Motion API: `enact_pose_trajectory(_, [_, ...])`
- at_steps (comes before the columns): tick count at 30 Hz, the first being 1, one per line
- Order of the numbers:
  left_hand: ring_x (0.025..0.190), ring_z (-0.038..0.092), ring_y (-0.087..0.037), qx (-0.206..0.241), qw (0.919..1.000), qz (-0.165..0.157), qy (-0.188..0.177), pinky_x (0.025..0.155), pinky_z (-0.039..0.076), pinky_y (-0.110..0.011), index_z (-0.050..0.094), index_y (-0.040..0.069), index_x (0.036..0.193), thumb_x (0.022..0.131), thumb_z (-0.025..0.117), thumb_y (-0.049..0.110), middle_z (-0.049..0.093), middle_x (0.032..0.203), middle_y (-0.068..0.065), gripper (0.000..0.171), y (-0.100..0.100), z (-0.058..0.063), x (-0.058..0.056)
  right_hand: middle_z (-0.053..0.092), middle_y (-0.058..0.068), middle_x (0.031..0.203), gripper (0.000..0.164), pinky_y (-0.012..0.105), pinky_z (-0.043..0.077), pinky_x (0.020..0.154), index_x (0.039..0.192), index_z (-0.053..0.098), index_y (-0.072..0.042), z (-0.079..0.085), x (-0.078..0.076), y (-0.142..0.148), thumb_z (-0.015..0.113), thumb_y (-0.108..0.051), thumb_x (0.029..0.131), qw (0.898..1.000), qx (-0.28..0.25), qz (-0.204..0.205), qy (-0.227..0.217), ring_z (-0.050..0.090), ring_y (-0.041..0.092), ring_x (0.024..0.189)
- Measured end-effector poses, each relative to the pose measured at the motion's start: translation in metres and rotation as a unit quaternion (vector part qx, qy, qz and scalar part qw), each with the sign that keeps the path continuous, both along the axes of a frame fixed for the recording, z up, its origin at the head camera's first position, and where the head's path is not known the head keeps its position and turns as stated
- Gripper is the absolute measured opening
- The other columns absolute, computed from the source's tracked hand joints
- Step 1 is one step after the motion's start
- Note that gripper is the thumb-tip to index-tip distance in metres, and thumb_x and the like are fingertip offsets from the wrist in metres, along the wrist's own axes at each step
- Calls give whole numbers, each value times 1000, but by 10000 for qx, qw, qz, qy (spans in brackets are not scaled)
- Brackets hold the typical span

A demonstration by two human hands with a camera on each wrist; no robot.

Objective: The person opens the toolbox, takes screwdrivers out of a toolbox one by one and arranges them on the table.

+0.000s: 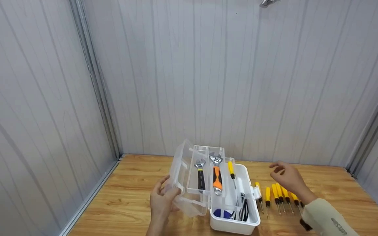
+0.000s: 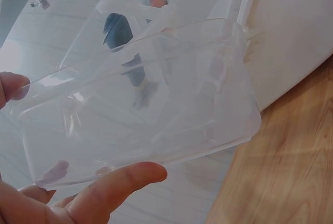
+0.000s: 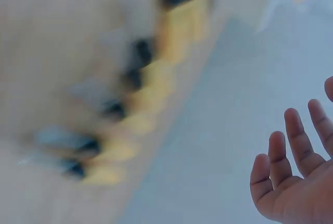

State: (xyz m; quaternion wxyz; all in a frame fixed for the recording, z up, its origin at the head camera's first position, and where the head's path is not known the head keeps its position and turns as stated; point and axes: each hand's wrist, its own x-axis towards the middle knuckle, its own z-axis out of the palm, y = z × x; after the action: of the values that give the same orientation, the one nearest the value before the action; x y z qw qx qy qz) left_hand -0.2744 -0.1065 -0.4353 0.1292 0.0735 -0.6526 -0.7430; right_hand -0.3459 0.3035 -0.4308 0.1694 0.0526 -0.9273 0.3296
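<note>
My left hand (image 1: 162, 200) grips the edge of the clear plastic lid (image 2: 140, 130) of a white toolbox (image 1: 233, 226), which stands open. In the clear tray beside the lid lie a black-handled adjustable wrench (image 1: 201, 179) and an orange-and-black adjustable wrench (image 1: 217, 173). A yellow-handled screwdriver (image 1: 231, 167) is inside the box, along with a blue item (image 1: 221, 213) and a black looped item (image 1: 245, 209) of unclear kind. Above the row of yellow-handled screwdrivers (image 1: 276, 191) on the table, my right hand (image 1: 289, 178) hangs with loosely bent fingers and holds nothing.
A white latch (image 1: 256, 192) juts from the box's right side, close to the nearest loose screwdriver. Under the right sleeve a small dark item (image 1: 305, 225) lies partly hidden. Pale panel walls (image 1: 208, 82) enclose the wooden table (image 1: 126, 196).
</note>
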Motion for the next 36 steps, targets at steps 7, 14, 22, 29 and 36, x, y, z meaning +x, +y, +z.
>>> enact_pose_trajectory(7, [75,60,-26,36,9999,90,-90,48,51,-43,52,26,117,62,64,10,57,106,-17,59,1,1,0,60,0,91,19,31,46,64,96,61,-22,31,-10,-72,60,-25,77,9956,313,871,168,51,17,78])
enact_pose_trajectory(14, [73,60,-24,17,10000,2,29,49,51,-44,50,24,120,63,65,9,57,107,-17,61,5,1,0,57,-8,88,22,32,41,70,94,62,-26,17,-18,-112,62,-32,73,9781,1708,1020,615,46,12,83])
enact_pose_trajectory(22, [76,60,-22,70,9996,-197,183,55,52,-42,47,21,124,64,65,7,57,106,-19,65,10,2,1,56,-6,83,21,30,39,66,88,62,-22,-2,-29,-113,63,-33,71,9665,2212,1036,785,45,10,76])
enact_pose_trajectory(29, [73,61,-22,-21,9997,-165,151,53,52,-42,48,23,123,63,66,8,57,105,-18,64,11,2,-1,54,-6,79,18,28,37,64,85,63,-22,-5,-34,-114,65,-32,69,9645,2286,992,877,43,11,74])
enact_pose_trajectory(36, [71,60,-21,-107,9999,-86,41,48,51,-42,50,24,121,62,67,10,58,105,-17,63,11,-1,-3,52,-7,77,16,26,33,63,81,61,-27,-9,-38,-116,66,-32,67,9677,2247,947,638,40,11,71])
